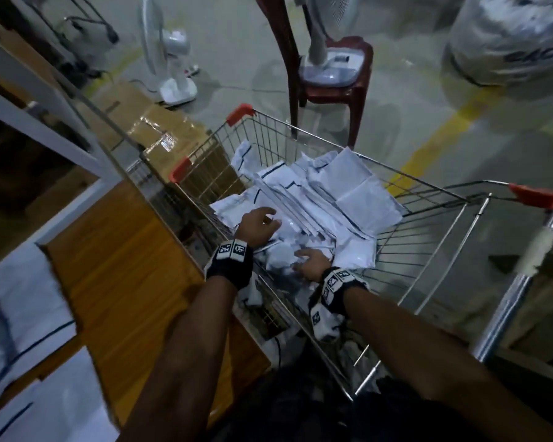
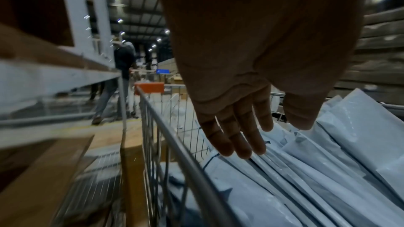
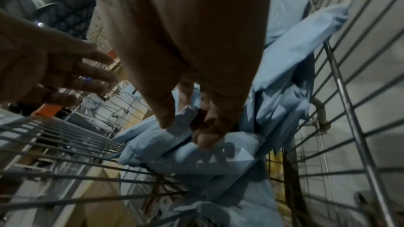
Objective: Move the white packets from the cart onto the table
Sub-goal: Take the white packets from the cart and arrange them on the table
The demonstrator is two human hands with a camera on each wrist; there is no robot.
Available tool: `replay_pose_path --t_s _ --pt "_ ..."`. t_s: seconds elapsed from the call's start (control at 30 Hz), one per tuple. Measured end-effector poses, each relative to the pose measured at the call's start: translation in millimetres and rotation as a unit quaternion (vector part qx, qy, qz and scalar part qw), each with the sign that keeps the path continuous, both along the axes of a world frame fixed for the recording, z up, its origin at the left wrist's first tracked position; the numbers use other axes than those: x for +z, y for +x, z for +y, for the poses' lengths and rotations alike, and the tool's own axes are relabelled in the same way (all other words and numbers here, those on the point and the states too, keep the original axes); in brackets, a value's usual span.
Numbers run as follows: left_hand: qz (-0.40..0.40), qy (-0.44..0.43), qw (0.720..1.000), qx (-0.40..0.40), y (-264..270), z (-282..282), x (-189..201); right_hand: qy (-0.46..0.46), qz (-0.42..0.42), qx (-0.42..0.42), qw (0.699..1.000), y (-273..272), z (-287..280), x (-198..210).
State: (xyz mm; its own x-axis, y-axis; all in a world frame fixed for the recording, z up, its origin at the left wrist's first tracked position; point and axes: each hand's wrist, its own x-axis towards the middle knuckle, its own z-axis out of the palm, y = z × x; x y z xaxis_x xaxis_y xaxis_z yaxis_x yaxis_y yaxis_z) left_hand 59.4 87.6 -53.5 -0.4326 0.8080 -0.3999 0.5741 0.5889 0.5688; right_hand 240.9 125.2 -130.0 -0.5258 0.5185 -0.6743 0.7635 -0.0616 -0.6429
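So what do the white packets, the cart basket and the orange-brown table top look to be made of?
White packets: thin glossy plastic film, apparently; they crease and catch highlights. Wire cart basket: shiny bare metal rod, probably plated steel, with orange plastic-looking corner caps. Orange-brown table top: wood or wood-look laminate, with streaks like grain; blur leaves that open.

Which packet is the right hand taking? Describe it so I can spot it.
Look in the wire cart, at the near end of the white packets. The right hand pinches a crumpled packet low among them; those farther along lie flat.
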Motion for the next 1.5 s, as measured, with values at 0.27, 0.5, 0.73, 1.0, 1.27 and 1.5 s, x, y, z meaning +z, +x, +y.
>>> replay_pose_path --t_s 0.27,0.5,0.73,1.0,1.27,1.5 --pt "-0.046 0.082 0.993 0.071 14 -18 -17 0.083 0.062 -0.15 0.983 18 12 24" --pt "-0.04 0.042 0.998 0.028 21 -19 -26 0.148 0.102 -0.188 0.966 66 39 53" --pt "0.084 -0.037 0.996 -0.022 32 -26 -38 0.192 0.144 -0.221 0.945 103 69 92" --pt "0.16 -0.092 0.98 -0.073 37 -25 -43 0.261 0.092 -0.285 0.918 77 148 103" --pt "0.211 -0.108 0.966 -0.107 45 -24 -40 0.266 0.018 -0.343 0.901 55 144 52" --pt "0.216 -0.132 0.957 -0.138 44 -25 -43 0.294 0.003 -0.358 0.886 43 88 36"
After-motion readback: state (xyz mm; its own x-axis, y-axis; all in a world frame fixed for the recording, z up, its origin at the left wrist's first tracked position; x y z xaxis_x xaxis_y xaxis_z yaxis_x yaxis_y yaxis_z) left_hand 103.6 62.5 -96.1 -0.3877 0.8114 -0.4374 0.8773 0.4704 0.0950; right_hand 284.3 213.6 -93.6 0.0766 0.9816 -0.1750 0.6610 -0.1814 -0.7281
